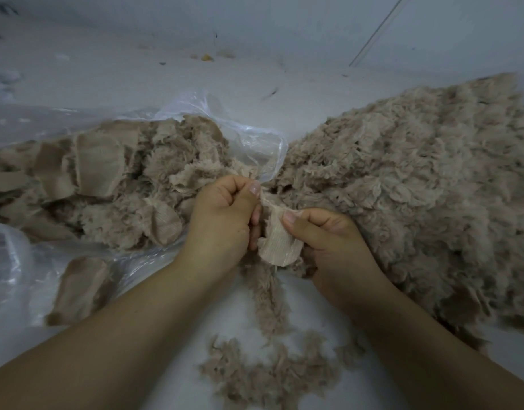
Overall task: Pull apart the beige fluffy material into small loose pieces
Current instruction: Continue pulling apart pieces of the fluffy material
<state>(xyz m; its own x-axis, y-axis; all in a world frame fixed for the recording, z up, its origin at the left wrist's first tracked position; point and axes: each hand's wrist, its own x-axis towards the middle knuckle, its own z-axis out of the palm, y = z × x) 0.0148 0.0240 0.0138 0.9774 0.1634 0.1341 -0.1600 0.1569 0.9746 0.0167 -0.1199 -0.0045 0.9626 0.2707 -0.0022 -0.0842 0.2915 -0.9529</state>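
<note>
Between my two hands is a small beige fabric piece [280, 241] with a ribbed backing facing me. My left hand [225, 214] pinches its upper left edge with thumb and curled fingers. My right hand [329, 241] pinches its right edge, thumb on top. A big heap of fluffy beige material [417, 187] lies to the right, touching my right hand. To the left, a pile of beige fabric chunks [113, 179] sits in a clear plastic bag [255, 137]. Loose beige shreds [269, 371] lie on the white surface below my hands.
The white surface [136, 72] stretches away behind the piles, with a few dark specks and a yellow crumb [207, 57]. More clear plastic [9, 261] lies at the left edge. A single flat beige piece [80, 288] rests on that plastic.
</note>
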